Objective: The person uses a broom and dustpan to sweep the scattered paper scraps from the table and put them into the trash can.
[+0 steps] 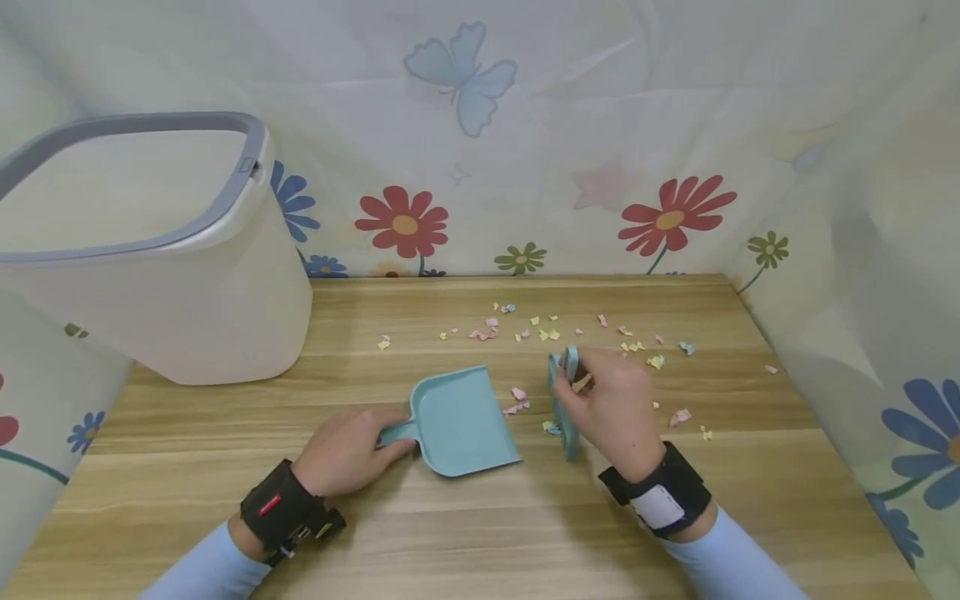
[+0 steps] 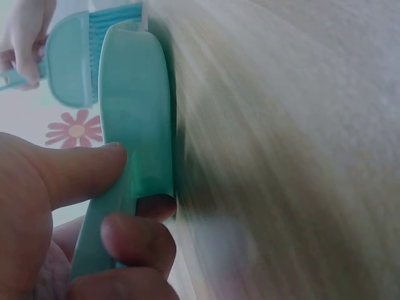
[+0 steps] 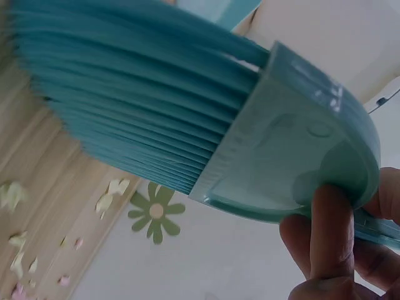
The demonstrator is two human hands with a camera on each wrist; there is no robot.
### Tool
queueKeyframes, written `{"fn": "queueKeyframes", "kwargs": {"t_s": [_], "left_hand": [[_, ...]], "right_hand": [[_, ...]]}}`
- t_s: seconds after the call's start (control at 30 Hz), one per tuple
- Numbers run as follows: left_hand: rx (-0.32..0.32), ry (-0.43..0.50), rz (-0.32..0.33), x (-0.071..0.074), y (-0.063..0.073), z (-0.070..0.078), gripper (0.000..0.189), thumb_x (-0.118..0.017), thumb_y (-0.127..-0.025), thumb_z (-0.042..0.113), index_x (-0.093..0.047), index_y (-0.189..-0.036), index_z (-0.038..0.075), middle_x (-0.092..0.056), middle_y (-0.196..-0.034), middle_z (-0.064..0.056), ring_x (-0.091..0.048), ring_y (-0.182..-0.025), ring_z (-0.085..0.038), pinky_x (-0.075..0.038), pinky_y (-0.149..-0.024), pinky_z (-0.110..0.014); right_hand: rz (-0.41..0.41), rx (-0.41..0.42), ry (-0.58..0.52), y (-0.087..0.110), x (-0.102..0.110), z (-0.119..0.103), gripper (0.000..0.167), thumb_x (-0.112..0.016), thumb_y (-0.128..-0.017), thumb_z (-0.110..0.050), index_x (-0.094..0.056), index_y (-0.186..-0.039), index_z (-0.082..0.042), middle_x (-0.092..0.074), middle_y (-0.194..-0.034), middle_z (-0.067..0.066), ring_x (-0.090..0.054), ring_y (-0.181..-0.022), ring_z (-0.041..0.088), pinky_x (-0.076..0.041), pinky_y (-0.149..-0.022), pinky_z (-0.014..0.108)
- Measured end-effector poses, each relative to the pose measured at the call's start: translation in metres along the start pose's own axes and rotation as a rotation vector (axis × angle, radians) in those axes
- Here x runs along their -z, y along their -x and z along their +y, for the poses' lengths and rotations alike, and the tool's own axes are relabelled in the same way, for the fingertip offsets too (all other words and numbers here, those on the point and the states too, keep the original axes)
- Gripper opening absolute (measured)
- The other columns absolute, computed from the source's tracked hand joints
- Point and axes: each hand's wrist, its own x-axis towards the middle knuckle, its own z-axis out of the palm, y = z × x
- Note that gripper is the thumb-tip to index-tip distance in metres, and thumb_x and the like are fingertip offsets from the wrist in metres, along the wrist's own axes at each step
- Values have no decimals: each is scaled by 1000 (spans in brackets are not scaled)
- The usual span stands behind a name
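Note:
A light blue dustpan [image 1: 461, 423] lies on the wooden table with its wide edge facing right. My left hand [image 1: 352, 454] grips its handle; in the left wrist view the thumb [image 2: 87, 172] presses on top and fingers curl underneath. My right hand [image 1: 618, 404] pinches the handle of a matching hand brush [image 3: 281, 137], its blue bristles [image 3: 131, 87] pointing down at the table in the right wrist view. The brush stands right of the dustpan, apart from it. Pink paper scraps [image 1: 517, 400] lie between the two, and a blue scrap [image 1: 552, 428] sits against the brush.
More pink, yellow and blue paper bits [image 1: 551, 335] are scattered over the back and right of the wooden table [image 1: 450, 542]. A tall white bin [image 1: 232, 308] with a grey rim stands at the back left. A flower-printed curtain [image 1: 525, 167] hangs behind and along the sides.

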Motion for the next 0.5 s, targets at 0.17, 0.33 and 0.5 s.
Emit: {"fn": "queueKeyframes", "kwargs": {"t_s": [0.17, 0.33, 0.5], "left_hand": [[-46, 2, 29, -2, -1, -1, 30, -75, -95, 42, -77, -120, 25, -77, -117, 6, -69, -96, -7, -56, -80, -36], [-80, 29, 28, -3, 0, -1, 25, -75, -95, 39, -78, -114, 22, -76, -104, 10, -63, -82, 0, -52, -73, -30], [-61, 37, 20, -1, 1, 1, 22, -75, -96, 38, -78, -110, 22, -73, -91, 13, -57, -74, 0, -48, -69, -27]], "right_hand": [[-37, -26, -85, -12, -16, -9, 10, -76, -84, -4, -69, -78, -7, -70, -65, 7, -66, -52, 13, -51, -49, 25], [-72, -57, -139, -19, -27, -18, 5, -76, -86, -6, -72, -83, -6, -72, -66, 7, -65, -53, 11, -52, -50, 25], [-108, -103, -290, -29, -26, -20, 4, -75, -88, -3, -73, -91, -4, -73, -74, 7, -58, -55, 9, -48, -51, 22]]}}
